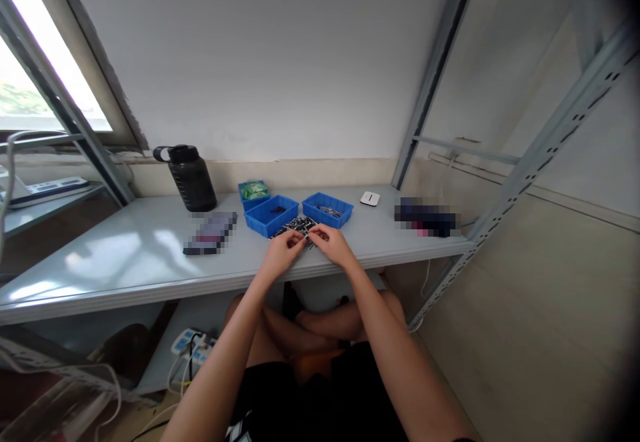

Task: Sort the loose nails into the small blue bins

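Bare arms [227, 332] are stretched out; both hands [285, 253] [332, 242] are held close by thin dark pieces [299, 223]; any pinching cannot be told.

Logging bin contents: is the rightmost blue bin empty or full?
Neither: the rightmost blue bin is partly filled; small pieces lie inside, below its rim.

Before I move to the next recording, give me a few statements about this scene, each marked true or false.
1. The left hand and the right hand are at a loose pile of small black and silvery pieces. True.
2. The dark plastic bottle with a looped lid lies on its side. False: the bottle stands upright.
3. The rearmost blue plastic bin holds green material. True.
4. The flat white rounded-square object lies left of the dark bottle. False: the white object lies to its right.
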Action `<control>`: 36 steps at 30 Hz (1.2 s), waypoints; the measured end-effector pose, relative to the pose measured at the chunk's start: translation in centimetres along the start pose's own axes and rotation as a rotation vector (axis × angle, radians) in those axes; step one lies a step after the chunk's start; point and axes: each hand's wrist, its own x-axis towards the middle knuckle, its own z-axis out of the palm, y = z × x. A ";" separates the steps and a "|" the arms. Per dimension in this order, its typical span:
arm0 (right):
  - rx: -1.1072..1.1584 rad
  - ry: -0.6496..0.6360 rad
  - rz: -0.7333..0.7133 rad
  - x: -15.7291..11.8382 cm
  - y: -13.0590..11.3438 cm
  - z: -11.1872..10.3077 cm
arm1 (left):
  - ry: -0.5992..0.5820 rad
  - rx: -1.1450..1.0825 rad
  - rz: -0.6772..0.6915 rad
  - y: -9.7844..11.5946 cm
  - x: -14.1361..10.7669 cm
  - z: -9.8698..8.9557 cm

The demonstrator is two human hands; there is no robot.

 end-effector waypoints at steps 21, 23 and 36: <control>-0.063 -0.028 -0.006 -0.1 0.1 0.1 | 0.010 -0.021 0.014 0.0 0.0 -0.1; -0.015 -0.021 -0.002 -0.2 0.0 0.0 | 0.001 -0.011 -0.003 0.0 -0.1 0.0; -0.022 -0.022 0.005 -0.1 0.1 0.2 | 0.038 0.063 0.008 0.3 -0.1 -0.2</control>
